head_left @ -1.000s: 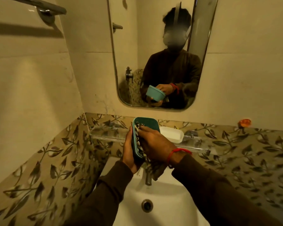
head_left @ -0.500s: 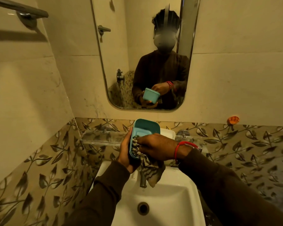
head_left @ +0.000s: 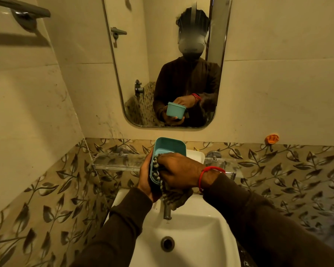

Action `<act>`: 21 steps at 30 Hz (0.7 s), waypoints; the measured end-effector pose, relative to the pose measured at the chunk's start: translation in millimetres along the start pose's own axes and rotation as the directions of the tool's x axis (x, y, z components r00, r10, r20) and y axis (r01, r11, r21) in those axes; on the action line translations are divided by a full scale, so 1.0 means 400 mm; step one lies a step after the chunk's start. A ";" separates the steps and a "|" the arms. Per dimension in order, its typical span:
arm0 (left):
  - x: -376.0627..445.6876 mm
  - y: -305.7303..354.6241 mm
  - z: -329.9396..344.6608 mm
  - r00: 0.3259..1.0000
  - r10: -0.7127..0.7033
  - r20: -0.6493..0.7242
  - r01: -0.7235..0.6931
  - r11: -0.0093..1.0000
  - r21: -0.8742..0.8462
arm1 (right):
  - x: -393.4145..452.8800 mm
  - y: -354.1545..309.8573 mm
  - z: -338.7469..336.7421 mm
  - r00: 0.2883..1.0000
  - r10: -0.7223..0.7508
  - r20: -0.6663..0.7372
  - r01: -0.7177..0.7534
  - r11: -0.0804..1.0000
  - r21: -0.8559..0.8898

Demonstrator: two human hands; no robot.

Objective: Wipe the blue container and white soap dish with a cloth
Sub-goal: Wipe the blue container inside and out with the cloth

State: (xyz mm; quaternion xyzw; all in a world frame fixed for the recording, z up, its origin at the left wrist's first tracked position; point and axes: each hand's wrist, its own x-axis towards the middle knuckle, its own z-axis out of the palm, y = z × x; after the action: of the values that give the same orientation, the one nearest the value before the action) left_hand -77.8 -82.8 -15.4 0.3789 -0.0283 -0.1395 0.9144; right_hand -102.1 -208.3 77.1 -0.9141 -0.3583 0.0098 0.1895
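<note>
clearly the blue container (head_left: 169, 149) is a light, stiff plastic tub, held up in the middle of the frame above the white basin (head_left: 191, 237), tilted so its open mouth faces the camera. the left hand (head_left: 146, 180) wraps around its left wall and underside, fingers curled behind it, and that looks like the sensible place to hold: thin smooth plastic of this kind probably slips when damp, so a grip spanning the wall and base should steady it against the rubbing. the right hand (head_left: 178, 173) is bunched over a striped cloth (head_left: 168, 193), pressing it against the lower inside of the tub, with the loose end of the cloth hanging down toward the tap (head_left: 167, 211). the cloth is soft and limp and will likely fold into the corners easily. the white soap dish (head_left: 196, 155) sits just behind the container, centre of the frame, on the glass shelf (head_left: 120, 162); it looks rigid and shallow, and is not yet taken up. whether it is brittle i cannot tell.
</note>
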 end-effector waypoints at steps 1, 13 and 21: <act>0.002 0.001 -0.006 1.000 -0.002 -0.005 0.002 1.000 0.013 | -0.005 -0.003 -0.002 0.999 -0.009 0.035 0.008 1.000 0.017; -0.013 0.023 0.001 0.970 -0.164 0.178 0.141 0.981 0.135 | -0.072 -0.014 -0.024 0.984 -0.015 0.178 -0.022 0.979 0.202; -0.018 0.024 0.043 0.958 -0.270 0.093 0.265 0.963 0.056 | -0.033 0.041 -0.096 0.976 -0.203 -0.082 0.181 0.958 -0.221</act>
State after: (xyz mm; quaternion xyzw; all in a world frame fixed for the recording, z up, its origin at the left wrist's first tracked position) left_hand -85.2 -86.2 3.9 0.3914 -0.0255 -0.2799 0.8763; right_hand -95.4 -241.2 105.5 -0.8893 -0.4339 -0.0944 0.1095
